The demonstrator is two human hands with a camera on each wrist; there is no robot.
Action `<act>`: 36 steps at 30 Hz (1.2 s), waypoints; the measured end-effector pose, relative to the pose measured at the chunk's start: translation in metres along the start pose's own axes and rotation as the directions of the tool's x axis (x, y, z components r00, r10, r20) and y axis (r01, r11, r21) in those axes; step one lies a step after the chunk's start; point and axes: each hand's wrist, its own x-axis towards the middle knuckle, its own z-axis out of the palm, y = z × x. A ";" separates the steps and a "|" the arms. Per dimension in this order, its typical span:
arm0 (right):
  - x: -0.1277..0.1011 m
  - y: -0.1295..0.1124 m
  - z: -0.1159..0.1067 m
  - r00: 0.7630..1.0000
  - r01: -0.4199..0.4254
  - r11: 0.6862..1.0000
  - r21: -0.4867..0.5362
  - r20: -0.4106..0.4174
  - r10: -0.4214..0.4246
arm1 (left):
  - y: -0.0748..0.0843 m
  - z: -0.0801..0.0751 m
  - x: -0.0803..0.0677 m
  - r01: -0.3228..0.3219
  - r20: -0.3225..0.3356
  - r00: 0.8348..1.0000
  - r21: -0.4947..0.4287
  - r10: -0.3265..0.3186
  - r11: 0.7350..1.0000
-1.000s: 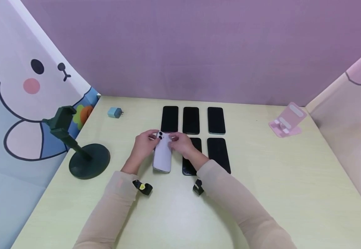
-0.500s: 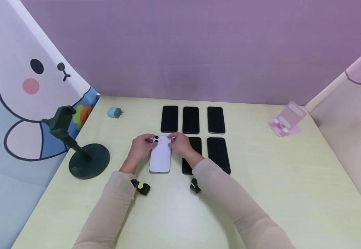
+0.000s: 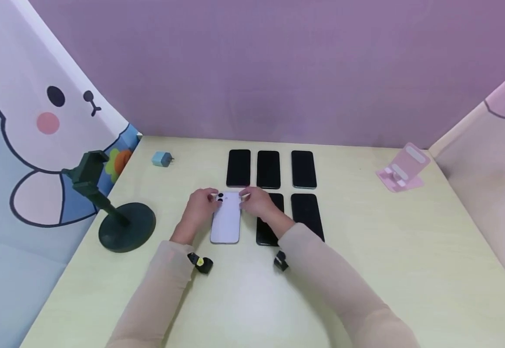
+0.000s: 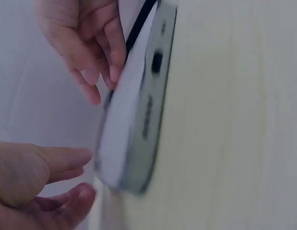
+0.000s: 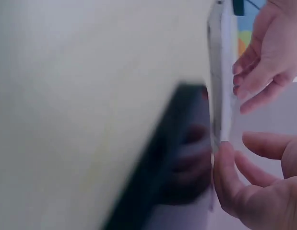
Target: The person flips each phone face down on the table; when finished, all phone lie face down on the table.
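Lilac phone [image 3: 226, 221] now flat; fingers [image 4: 66, 158] apart.

Pale yellow-green surface [image 3: 409, 270] carrying: lilac phone [image 3: 225, 221] lying back-up; five dark phones [image 3: 268, 169] lying screen-up in two rows; blue charger [image 3: 162, 159]; dark green stand [image 3: 126, 226] at left; pink stand [image 3: 402, 168] sitting at right.

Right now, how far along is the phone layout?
Done: five black phones lie screen-up, three in the back row, two in the front row. In hand: the lilac phone, back up, lies flat at the front row's left end; the left hand and right hand touch its top corners. Left: only letting go, it seems.
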 end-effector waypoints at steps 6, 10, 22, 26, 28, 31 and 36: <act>-0.016 0.025 -0.040 0.997 0.068 0.990 -0.124 -0.030 -0.072 | 0.027 0.014 -0.006 -0.188 -0.015 0.982 -0.031 0.188 0.982; -0.021 0.041 -0.056 0.998 0.037 0.982 -0.184 -0.049 -0.047 | 0.041 0.031 -0.003 -0.217 0.075 0.972 -0.082 0.223 0.973; -0.020 0.052 -0.062 0.996 -0.093 0.981 -0.170 -0.025 0.090 | 0.055 0.061 0.013 -0.188 0.116 0.972 -0.143 0.205 0.972; -0.020 0.053 -0.062 0.994 -0.108 0.979 -0.172 -0.022 0.105 | 0.057 0.067 0.015 -0.194 0.135 0.969 -0.107 0.208 0.975; -0.020 0.053 -0.061 0.994 -0.107 0.979 -0.171 -0.026 0.104 | 0.058 0.068 0.015 -0.195 0.131 0.970 -0.092 0.206 0.976; -0.018 0.052 -0.060 0.994 -0.103 0.981 -0.163 -0.043 0.097 | 0.058 0.069 0.015 -0.194 0.117 0.972 -0.083 0.203 0.977; -0.015 0.053 -0.060 0.991 -0.124 0.984 -0.126 -0.064 0.117 | 0.057 0.070 0.016 -0.193 0.109 0.973 -0.094 0.203 0.977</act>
